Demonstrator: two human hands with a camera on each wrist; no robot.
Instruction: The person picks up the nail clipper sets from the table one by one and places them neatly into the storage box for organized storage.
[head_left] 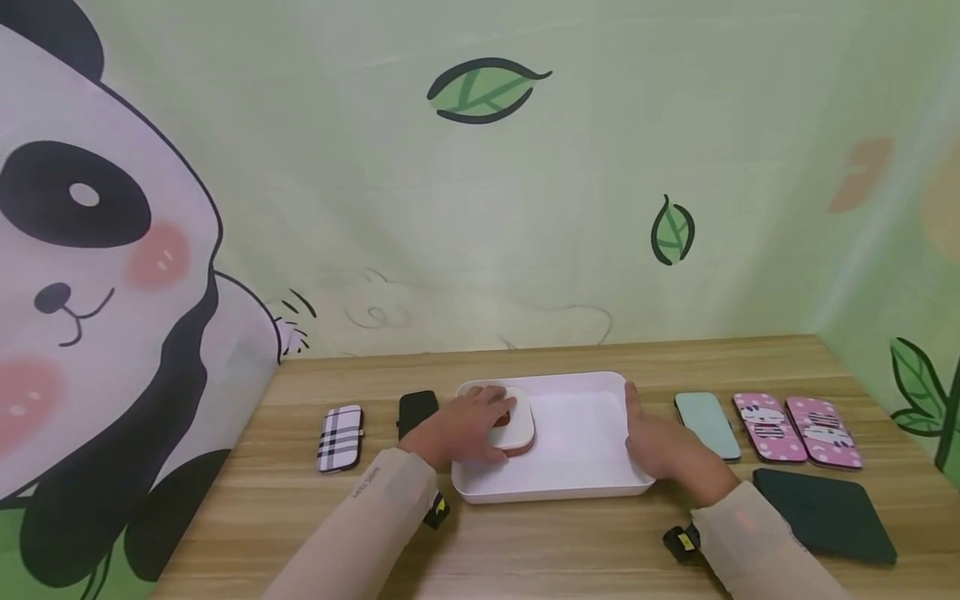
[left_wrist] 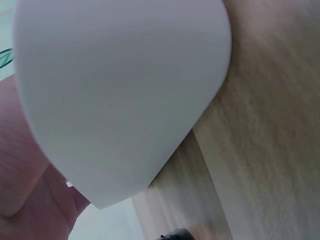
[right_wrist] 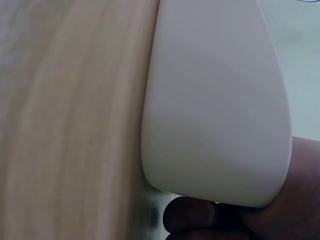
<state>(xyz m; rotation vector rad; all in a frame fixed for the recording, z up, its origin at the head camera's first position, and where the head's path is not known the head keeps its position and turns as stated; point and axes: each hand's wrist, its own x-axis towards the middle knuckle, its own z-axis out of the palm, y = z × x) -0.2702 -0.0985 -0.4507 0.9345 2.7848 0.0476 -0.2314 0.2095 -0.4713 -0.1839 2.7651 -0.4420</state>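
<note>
Currently left hand (head_left: 468,425) grips the white-and-red square case (head_left: 516,423) inside the white tray (head_left: 577,479), right hand (head_left: 663,446) clamps the tray's right rim, probably steadying it

Wooden table (head_left: 570,542), green wall (head_left: 600,208) (panda mural (head_left: 97,292)).
</note>
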